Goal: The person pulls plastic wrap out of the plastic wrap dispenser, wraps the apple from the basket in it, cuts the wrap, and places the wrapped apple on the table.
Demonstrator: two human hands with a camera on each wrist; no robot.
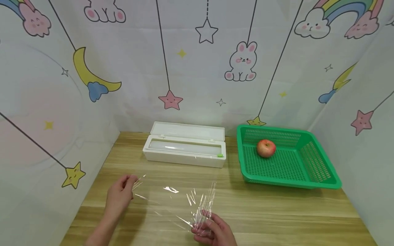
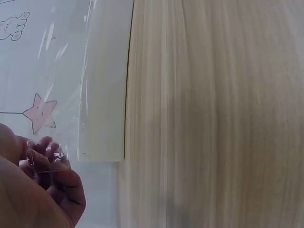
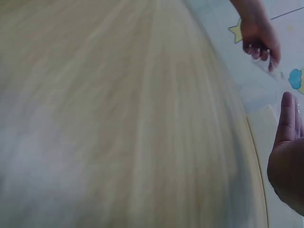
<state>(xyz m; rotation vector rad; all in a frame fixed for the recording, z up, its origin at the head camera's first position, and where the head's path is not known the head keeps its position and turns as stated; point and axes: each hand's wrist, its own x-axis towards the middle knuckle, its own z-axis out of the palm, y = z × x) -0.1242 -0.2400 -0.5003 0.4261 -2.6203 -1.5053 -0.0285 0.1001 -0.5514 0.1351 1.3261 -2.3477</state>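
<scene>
A sheet of cling film [image 1: 170,189], clear and shiny with creases, stretches between the two hands above the table. At its left edge the left hand [image 1: 120,193] pinches the film; the left wrist view shows fingers of that hand [image 2: 45,185] curled about crumpled film. Bunched folds of film run down to the right hand [image 1: 217,230], whose thumb and fingers hold the gathered end. Only part of the right hand [image 3: 287,152] shows in the right wrist view. Behind the film stands a white cling film box [image 1: 184,159], lid raised, with a roll [image 1: 184,147] inside.
A green basket [image 1: 289,184] stands at the back right of the wooden table [image 1: 277,212], holding one red apple [image 1: 266,148]. On the box's front edge sits a small green slider [image 1: 220,155]. A printed cloth [image 1: 200,68] encloses the table at the back and sides.
</scene>
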